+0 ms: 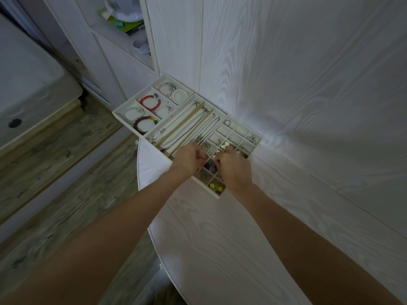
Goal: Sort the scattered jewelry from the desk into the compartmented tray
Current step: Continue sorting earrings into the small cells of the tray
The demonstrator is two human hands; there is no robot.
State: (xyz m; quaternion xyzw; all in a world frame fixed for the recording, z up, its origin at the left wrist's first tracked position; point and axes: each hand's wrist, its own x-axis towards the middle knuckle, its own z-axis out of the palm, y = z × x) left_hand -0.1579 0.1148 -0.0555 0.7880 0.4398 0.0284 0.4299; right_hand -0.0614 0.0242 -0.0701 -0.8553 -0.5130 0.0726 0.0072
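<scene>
Nearest to the camera are two bare forearms, which reach forward over the white wood-grain desk (pixel 220 238) to the trays at its far edge.

At the far left stands the bracelet tray (pixel 123 107), partly over the desk edge. Its compartments hold bead bracelets: a red bracelet (pixel 150 103), a dark red bracelet (pixel 144 125) and a white pearl bracelet (pixel 180 95). Just beside it on the right is the long necklace tray (pixel 199 100), where thin chains (pixel 187 126) lie stretched along the dividers.

The left hand (pixel 189 160) is at the near end of the necklace tray, at its border with the small-cell tray (pixel 256 147). Its fingers are curled and seem to pinch something small, but I cannot tell what it is.

The right hand (pixel 234 170) is over the small-cell tray, with fingers curled down into one of the cells; whether they hold a piece I cannot tell. Around this hand the cells contain small pieces: white heart-shaped beads (pixel 224 146), yellow beads (pixel 216 187) in the nearest cell, and a ring (pixel 227 123) in a far cell.
</scene>
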